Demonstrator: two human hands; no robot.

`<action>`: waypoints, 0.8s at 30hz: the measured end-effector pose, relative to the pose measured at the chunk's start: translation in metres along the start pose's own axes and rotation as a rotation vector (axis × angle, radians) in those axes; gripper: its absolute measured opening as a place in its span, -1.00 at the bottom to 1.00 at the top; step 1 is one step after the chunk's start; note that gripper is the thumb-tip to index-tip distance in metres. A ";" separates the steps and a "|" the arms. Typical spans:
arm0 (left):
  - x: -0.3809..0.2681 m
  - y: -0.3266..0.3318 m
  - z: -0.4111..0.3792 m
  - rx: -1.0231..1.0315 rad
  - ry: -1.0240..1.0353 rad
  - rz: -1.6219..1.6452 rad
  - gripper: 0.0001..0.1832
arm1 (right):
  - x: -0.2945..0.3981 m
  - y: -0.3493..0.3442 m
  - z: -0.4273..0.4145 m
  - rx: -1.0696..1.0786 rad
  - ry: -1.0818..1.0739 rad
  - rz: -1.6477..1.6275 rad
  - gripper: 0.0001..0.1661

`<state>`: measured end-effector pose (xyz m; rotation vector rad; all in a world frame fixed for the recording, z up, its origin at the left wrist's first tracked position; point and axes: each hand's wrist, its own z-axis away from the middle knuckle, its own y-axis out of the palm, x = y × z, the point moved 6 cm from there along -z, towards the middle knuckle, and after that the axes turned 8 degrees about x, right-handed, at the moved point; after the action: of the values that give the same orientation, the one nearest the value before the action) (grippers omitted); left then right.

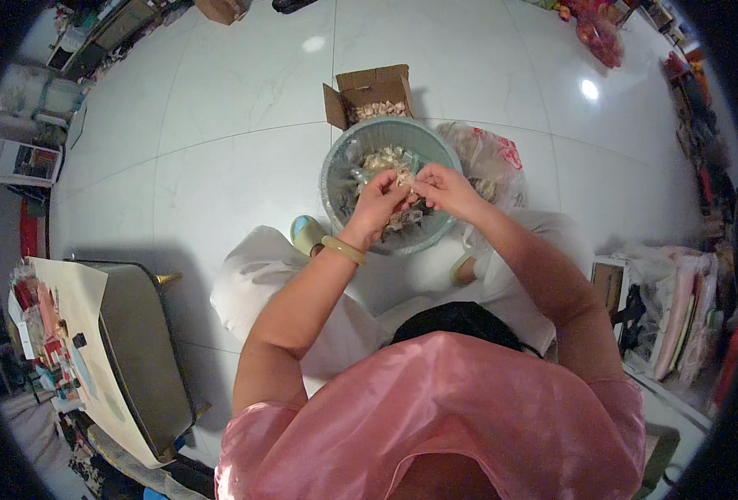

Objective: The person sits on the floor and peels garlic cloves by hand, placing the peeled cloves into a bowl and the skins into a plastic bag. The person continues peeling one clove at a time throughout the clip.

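Note:
Both hands are over a round greenish plastic tub [338, 156] on the floor between my knees. My left hand [378, 203], with a pale bangle [344, 250] at the wrist, holds a small cluster of pale pieces [404, 179] that look like garlic. My right hand [441, 190] pinches at the same cluster with thumb and forefinger. Inside the tub lie a heap of pale pieces and peelings [384, 159], and darker scraps with clear plastic [400, 220] below the hands. Behind the tub, an open cardboard box [372, 79] holds many small pale pieces [378, 111].
A clear plastic bag with red print [488, 153] lies against the tub's right side. A cabinet with a pale cover [147, 337] stands at left, and a white rack with bagged things [663, 312] at right. Red net bags [600, 40] lie at the far right.

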<state>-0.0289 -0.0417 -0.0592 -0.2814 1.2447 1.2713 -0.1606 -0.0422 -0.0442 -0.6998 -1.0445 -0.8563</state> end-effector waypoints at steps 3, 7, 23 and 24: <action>0.004 -0.004 -0.002 0.009 0.045 -0.052 -0.84 | -0.001 0.002 -0.003 -0.017 0.026 0.033 -0.66; 0.002 -0.002 -0.002 0.049 0.128 -0.080 -0.85 | 0.003 0.002 -0.009 -0.041 0.071 0.142 -0.56; -0.008 0.000 -0.002 -0.005 0.118 -0.414 -0.82 | 0.033 -0.001 -0.009 -0.212 -0.107 0.618 -0.53; -0.007 -0.002 -0.003 -0.008 0.117 -0.423 -0.80 | 0.033 -0.003 -0.009 -0.197 -0.099 0.605 -0.55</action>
<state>-0.0273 -0.0485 -0.0552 -0.5988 1.2005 0.9041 -0.1506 -0.0597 -0.0161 -1.1598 -0.7712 -0.4001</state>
